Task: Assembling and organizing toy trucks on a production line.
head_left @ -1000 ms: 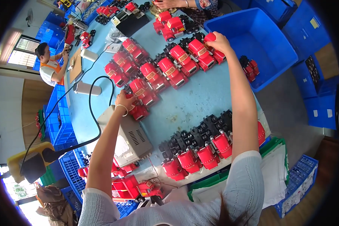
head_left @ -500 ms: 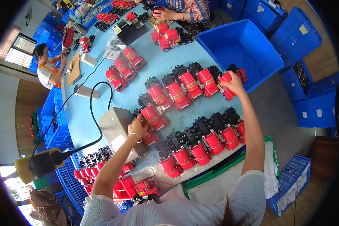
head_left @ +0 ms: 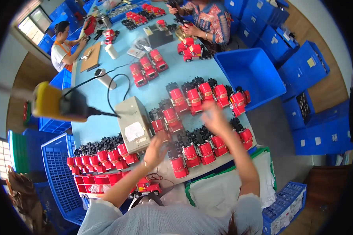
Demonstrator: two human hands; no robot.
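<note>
Red toy trucks with black wheels stand in rows on the light blue table (head_left: 106, 129). A far row (head_left: 204, 94) runs toward the blue bin, and a near row (head_left: 202, 150) lines the table's front edge. My left hand (head_left: 155, 150) hovers blurred over the near row, fingers apart, holding nothing, beside a grey box device (head_left: 133, 123). My right hand (head_left: 215, 117) floats between the two rows, fingers spread and empty. One red truck (head_left: 161, 125) sits just beyond my left hand.
A big blue bin (head_left: 251, 76) stands at the table's right end. A yellow hanging tool (head_left: 53, 103) with a black cable is on the left. More trucks (head_left: 102, 156) line the left front edge. Two other people (head_left: 208, 19) (head_left: 62, 49) work at the far side.
Both hands let go of the trucks they held and pulled back toward me. Those trucks now stand on the table. The view has tilted nearer to the front edge.
</note>
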